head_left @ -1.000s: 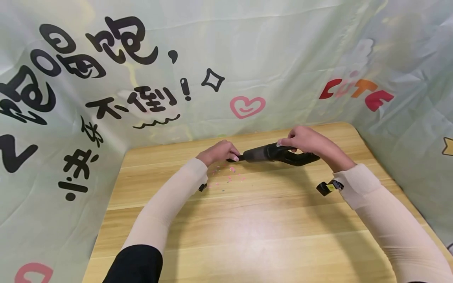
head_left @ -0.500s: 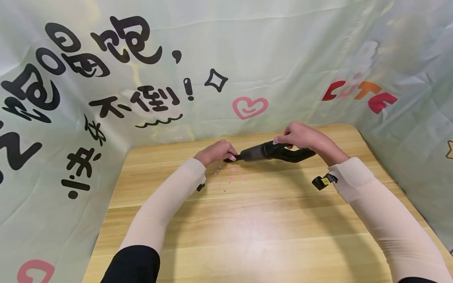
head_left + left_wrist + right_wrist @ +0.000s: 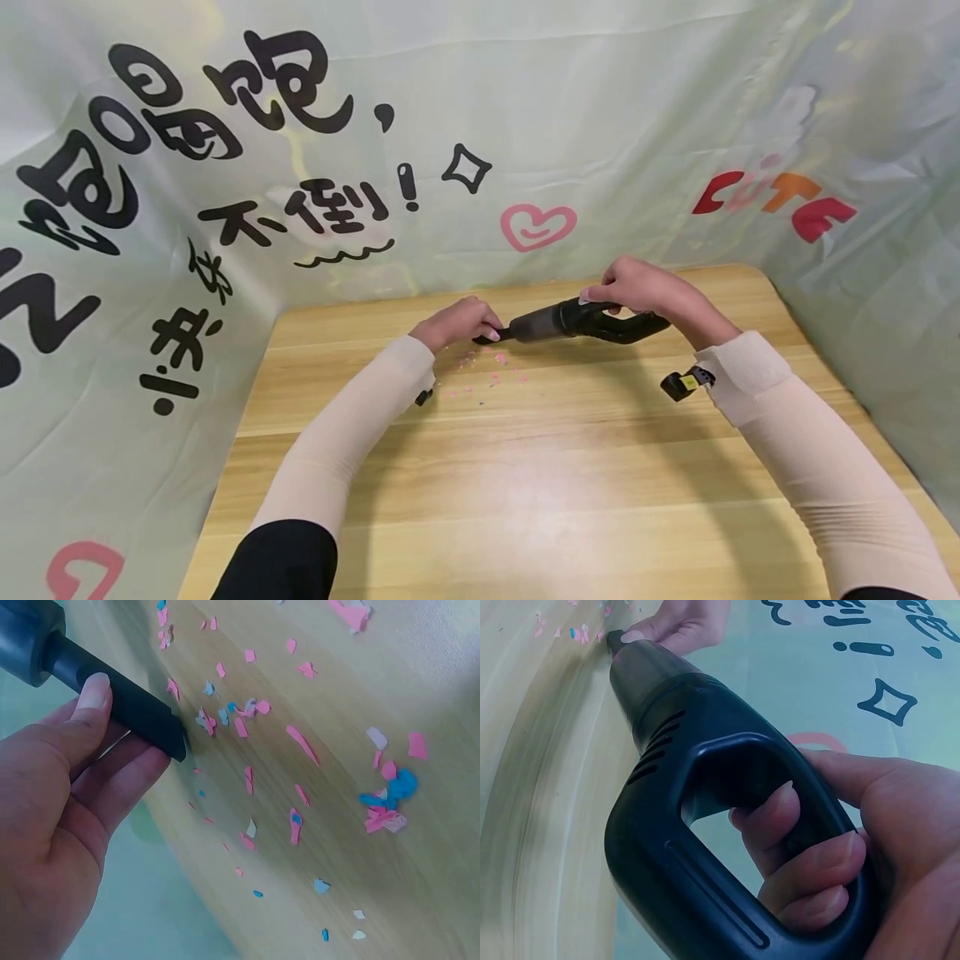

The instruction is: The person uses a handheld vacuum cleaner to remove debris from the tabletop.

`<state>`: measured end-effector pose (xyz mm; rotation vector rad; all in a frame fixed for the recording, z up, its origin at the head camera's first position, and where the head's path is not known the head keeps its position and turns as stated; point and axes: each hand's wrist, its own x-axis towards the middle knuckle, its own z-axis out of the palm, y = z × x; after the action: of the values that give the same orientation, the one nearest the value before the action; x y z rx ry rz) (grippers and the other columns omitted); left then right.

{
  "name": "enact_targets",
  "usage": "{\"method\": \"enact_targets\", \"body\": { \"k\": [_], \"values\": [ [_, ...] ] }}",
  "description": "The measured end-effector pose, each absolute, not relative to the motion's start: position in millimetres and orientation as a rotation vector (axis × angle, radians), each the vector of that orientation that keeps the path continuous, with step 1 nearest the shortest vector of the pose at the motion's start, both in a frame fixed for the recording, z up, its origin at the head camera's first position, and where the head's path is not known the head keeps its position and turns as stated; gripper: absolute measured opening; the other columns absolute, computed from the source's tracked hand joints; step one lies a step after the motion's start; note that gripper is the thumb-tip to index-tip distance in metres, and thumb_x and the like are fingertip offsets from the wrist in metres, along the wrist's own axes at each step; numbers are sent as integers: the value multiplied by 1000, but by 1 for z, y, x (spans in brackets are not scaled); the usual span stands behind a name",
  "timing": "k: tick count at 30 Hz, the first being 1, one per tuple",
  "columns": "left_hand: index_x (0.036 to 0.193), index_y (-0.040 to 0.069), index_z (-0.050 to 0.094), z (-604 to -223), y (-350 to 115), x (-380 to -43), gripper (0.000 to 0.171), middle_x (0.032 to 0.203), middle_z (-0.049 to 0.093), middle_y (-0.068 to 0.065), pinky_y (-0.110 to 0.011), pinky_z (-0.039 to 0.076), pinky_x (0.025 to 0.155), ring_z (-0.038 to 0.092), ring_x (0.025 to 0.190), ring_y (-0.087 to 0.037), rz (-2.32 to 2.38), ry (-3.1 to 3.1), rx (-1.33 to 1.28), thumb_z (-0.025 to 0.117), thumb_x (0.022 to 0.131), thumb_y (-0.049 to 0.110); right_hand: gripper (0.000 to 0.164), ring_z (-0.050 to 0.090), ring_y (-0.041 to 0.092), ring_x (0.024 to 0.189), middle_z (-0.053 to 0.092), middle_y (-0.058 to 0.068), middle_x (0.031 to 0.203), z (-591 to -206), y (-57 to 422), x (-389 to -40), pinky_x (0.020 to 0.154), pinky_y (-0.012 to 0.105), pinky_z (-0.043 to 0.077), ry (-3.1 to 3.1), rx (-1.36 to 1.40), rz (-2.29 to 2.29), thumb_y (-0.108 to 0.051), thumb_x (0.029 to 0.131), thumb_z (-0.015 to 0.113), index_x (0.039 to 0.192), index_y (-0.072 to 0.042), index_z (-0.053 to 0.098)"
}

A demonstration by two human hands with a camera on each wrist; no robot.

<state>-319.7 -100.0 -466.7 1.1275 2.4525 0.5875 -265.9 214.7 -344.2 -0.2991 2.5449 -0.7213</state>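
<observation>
A black handheld vacuum cleaner [image 3: 540,325] with a smoky see-through front is held just over the wooden table, its narrow nozzle [image 3: 124,697] pointing left. My right hand [image 3: 641,292] grips its loop handle; in the right wrist view, the fingers [image 3: 817,862] curl through the loop. The nozzle is pinched by my left hand [image 3: 461,323], thumb on one side and fingers on the other. Scraps of pink, blue and white paper [image 3: 300,742] lie scattered by the nozzle tip. Whether the tip touches the table I cannot tell.
The wooden table [image 3: 525,483] stretches toward me. Behind and at both sides hangs a pale printed cloth [image 3: 615,125] with black characters and a pink heart. Small black cameras [image 3: 686,383] sit at the wrists.
Both hands and the vacuum cleaner shifted slightly left in the head view during the first half second, then stayed nearly still. Both hands keep their hold. The head view has turned a little.
</observation>
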Motion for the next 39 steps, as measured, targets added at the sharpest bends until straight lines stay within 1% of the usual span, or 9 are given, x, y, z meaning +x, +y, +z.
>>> {"method": "enact_targets", "body": {
  "k": [3,7,9,11,16,22,26,35,39],
  "values": [
    [90,-3,76,-467,-100,-320,27,67,53,-6,-27,39,73,31,61,-11,592,2449,1110,63,103,16,52,29,12,46,34,-5,52,-346,215,-265,50,29,32,2542,-290,-730,-40,106,57,65,-9,60],
    [95,0,79,-467,-101,-321,23,82,70,-17,-29,41,74,36,63,-12,604,2443,1088,64,103,15,52,31,12,47,36,-5,53,-347,215,-263,50,29,33,2546,-290,-741,-41,106,57,65,-10,61],
    [97,2,80,-467,-102,-322,21,88,74,-17,-29,42,75,40,65,-13,605,2446,1085,64,103,15,52,32,12,48,37,-5,53,-347,214,-263,51,30,34,2546,-284,-744,-43,106,57,67,-9,63],
    [100,4,81,-467,-102,-323,20,92,77,-12,-28,44,77,49,69,-14,606,2460,1075,65,102,16,52,32,12,47,37,-5,53,-347,213,-263,51,30,34,2553,-273,-745,-43,106,58,68,-7,63],
    [106,8,82,-468,-106,-325,19,102,80,-3,-29,49,81,66,83,-18,578,2508,1038,66,102,18,55,29,12,46,33,-6,52,-346,206,-261,50,29,33,2567,-265,-756,-42,106,58,64,-6,58],
    [109,13,82,-469,-109,-327,17,109,80,-3,-31,57,88,72,94,-14,568,2536,1009,68,100,19,54,27,11,46,31,-6,52,-347,203,-262,49,28,31,2566,-263,-772,-39,106,58,63,-7,55],
    [112,13,81,-469,-110,-328,19,114,79,-5,-34,59,94,74,104,-17,580,2536,1015,70,99,20,54,27,11,46,32,-5,51,-349,202,-263,49,28,31,2570,-253,-771,-39,106,59,63,-6,55],
    [110,13,81,-468,-117,-330,17,113,79,-4,-33,58,91,74,100,-16,565,2547,1015,70,99,19,54,29,11,46,35,-6,52,-353,198,-264,50,28,33,2561,-243,-791,-41,106,57,61,-12,56],
    [111,13,81,-467,-120,-330,18,114,79,-5,-35,58,93,74,102,-18,556,2552,1013,70,99,21,53,30,11,45,35,-6,51,-354,194,-264,49,28,33,2562,-248,-792,-40,106,57,64,-8,60]
  ]
}}
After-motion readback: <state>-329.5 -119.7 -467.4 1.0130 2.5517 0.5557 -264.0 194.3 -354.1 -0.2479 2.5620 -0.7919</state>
